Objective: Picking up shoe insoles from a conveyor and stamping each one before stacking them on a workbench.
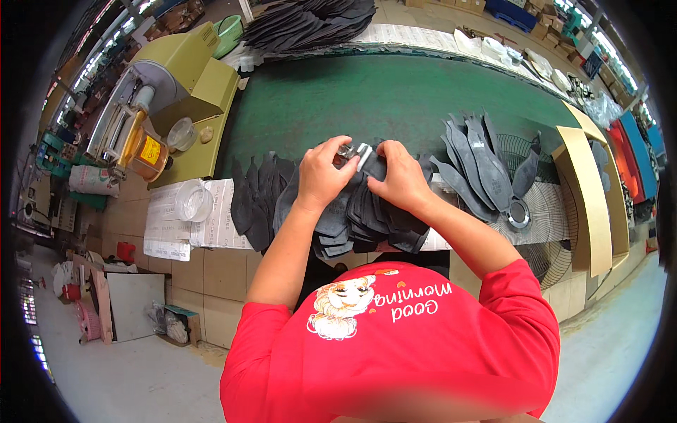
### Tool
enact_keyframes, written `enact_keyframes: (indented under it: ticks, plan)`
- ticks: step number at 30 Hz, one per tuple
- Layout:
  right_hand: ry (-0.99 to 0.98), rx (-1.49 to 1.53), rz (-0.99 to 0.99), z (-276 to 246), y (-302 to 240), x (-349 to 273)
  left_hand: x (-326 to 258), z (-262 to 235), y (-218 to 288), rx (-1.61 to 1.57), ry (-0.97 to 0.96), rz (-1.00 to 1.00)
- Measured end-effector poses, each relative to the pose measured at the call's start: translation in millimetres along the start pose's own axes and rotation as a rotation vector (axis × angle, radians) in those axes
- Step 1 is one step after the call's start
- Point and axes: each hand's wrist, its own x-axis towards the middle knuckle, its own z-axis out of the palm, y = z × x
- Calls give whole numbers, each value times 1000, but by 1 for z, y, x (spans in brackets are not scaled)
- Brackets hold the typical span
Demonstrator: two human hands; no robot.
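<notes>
both hands (361, 176) pinch a dark blade (377, 169); clear cup (193, 200) looks empty.

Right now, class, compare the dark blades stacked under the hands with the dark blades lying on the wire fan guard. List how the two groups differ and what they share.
1. The stack lies at the table's near edge under both hands; the fanned blades lie to the right on the wire guard.
2. The stack is piled and overlapping; the fanned blades spread outward from a metal ring.
3. The left hand and right hand touch only the stack.
Both are dark grey, flat and leaf-shaped.
</notes>
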Motion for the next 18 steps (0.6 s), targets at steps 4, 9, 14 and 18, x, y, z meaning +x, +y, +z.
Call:
enact_keyframes:
  ticks: [4,9,14,18]
  plan:
    - [29,-25,-96,-6,-3,-6,9,-20,-21,74,148,-70]
    - [50,-97,-150,-15,-7,-9,9,-36,-17,7,330,-164]
    - [77,-131,-229,-6,-6,-10,-6,-12,19,27,65,136]
    - [105,-138,-214,-13,-3,-15,4,-15,-3,31,182,-39]
